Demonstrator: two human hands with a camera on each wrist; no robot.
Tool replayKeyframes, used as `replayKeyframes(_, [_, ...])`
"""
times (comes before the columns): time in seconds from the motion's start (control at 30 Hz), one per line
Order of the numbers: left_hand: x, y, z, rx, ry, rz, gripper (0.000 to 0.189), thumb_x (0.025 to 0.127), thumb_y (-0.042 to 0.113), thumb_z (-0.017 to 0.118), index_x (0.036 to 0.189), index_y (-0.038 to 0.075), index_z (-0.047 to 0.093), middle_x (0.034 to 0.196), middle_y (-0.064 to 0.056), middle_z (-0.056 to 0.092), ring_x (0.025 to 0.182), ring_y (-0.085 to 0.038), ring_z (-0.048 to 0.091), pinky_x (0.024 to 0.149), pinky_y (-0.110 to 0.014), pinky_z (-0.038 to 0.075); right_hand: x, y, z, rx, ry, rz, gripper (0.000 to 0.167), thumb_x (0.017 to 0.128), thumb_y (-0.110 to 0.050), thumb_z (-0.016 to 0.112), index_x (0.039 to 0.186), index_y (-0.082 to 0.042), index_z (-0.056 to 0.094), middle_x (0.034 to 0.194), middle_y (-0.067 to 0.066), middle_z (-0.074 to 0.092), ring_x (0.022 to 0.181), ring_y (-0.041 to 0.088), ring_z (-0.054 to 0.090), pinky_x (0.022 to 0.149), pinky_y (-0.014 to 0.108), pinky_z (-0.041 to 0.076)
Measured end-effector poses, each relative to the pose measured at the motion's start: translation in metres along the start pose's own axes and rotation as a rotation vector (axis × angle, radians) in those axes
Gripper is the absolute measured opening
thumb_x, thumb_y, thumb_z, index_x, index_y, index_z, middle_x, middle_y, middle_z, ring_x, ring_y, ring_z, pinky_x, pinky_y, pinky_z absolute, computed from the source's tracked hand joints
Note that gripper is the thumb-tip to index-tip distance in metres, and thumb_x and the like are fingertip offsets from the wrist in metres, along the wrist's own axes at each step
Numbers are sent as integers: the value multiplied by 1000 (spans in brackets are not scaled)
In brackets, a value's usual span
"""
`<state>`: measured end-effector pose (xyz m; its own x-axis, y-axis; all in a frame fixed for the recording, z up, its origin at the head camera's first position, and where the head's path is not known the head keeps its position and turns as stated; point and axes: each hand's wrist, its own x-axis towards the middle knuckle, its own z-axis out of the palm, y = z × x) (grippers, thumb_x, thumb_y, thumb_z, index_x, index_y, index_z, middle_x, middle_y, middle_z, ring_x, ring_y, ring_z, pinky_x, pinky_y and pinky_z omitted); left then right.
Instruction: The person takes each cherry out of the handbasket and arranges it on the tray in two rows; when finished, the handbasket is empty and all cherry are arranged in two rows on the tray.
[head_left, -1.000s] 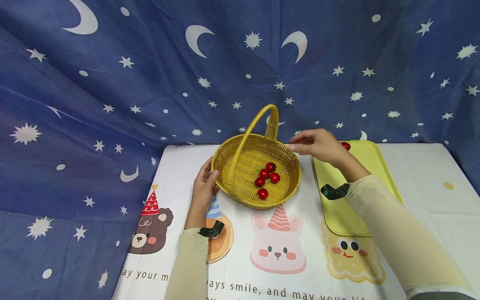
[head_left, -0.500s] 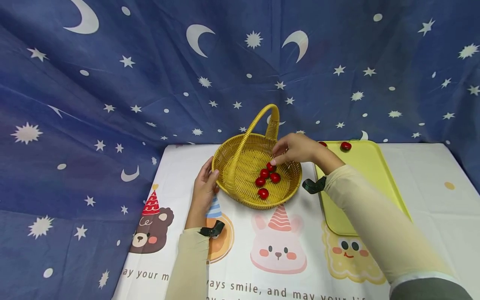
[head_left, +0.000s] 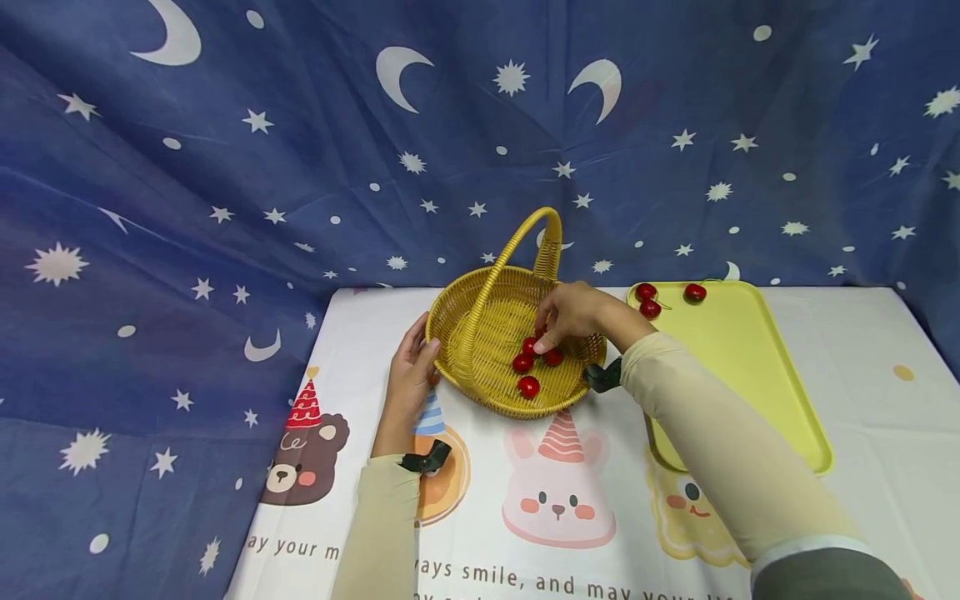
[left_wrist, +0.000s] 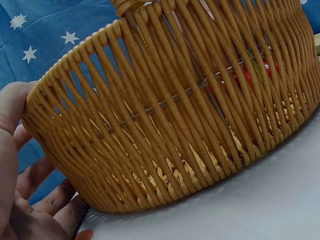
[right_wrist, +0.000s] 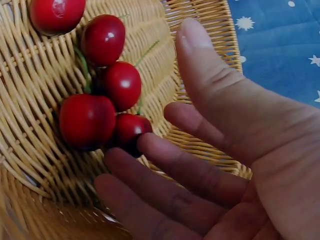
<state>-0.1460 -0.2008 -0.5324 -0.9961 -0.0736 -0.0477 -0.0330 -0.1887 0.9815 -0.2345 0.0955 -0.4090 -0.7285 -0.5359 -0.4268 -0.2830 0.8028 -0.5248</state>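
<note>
A yellow wicker basket (head_left: 486, 354) with an arched handle (head_left: 480, 308) stands on the table, several red cherries (head_left: 528, 387) lying on its floor. My left hand (head_left: 406, 385) grips the basket's left side, thumb at the rim and fingers along the outer wall (left_wrist: 165, 130). My right hand (head_left: 573, 315) reaches over the far right rim into the basket. Seen from the right wrist, its thumb is spread away from the fingers (right_wrist: 175, 192), and the fingertips are right at the lowest dark-red cherry (right_wrist: 131, 131). Nothing is pinched between thumb and fingers.
Right of the basket lies a yellow tray (head_left: 731, 350) with 3 cherries (head_left: 694, 292) near its far edge. A white cloth (head_left: 870, 375) printed with cartoon figures covers the table. Behind hangs a blue curtain (head_left: 450, 167) with moons and stars.
My right hand has moved left from beside the tray's far edge, over the basket rim and down to the cherries inside. Cherries at the tray's far-left corner are now uncovered. The left hand stays put.
</note>
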Motion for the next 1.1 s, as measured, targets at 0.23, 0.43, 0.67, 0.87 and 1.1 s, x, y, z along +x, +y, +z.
replayKeyframes(0.23, [0, 1, 0, -6, -5, 5, 56, 101, 28, 67, 153, 29, 47, 158, 9, 45, 143, -17, 46, 94, -18, 51, 6, 2, 7, 8, -43, 24, 41, 77, -38, 90, 108, -13, 80, 91, 1, 75, 85, 15, 64, 76, 30, 52])
replayKeyframes(0.43, [0, 0, 0, -3, -4, 1, 54, 101, 27, 65, 152, 30, 47, 158, 9, 45, 140, -17, 48, 82, -17, 51, 10, 1, 13, 56, -109, 48, 34, 80, -32, 88, 104, -11, 80, 90, 2, 75, 82, 17, 69, 76, 33, 58])
replayKeyframes(0.67, [0, 1, 1, -8, -9, 6, 55, 101, 29, 67, 152, 30, 47, 158, 10, 45, 139, -18, 49, 80, -19, 51, 12, -2, 18, 108, -154, 99, 26, 82, -23, 87, 102, -9, 79, 95, 6, 72, 77, 20, 74, 76, 37, 62])
replayKeyframes(0.87, [0, 1, 1, -7, -6, 10, 56, 100, 30, 68, 152, 29, 47, 158, 9, 45, 141, -17, 47, 89, -18, 51, 14, -3, 21, 83, -167, 118, 20, 81, -19, 88, 96, -10, 79, 93, 6, 71, 77, 20, 74, 75, 35, 62])
replayKeyframes(1.1, [0, -1, 0, 6, -9, 8, 56, 99, 33, 69, 152, 31, 48, 157, 10, 46, 140, -17, 48, 89, -19, 52, 16, -2, 22, 82, -183, 119, 16, 82, -15, 86, 95, -9, 78, 93, 6, 71, 76, 21, 75, 71, 33, 61])
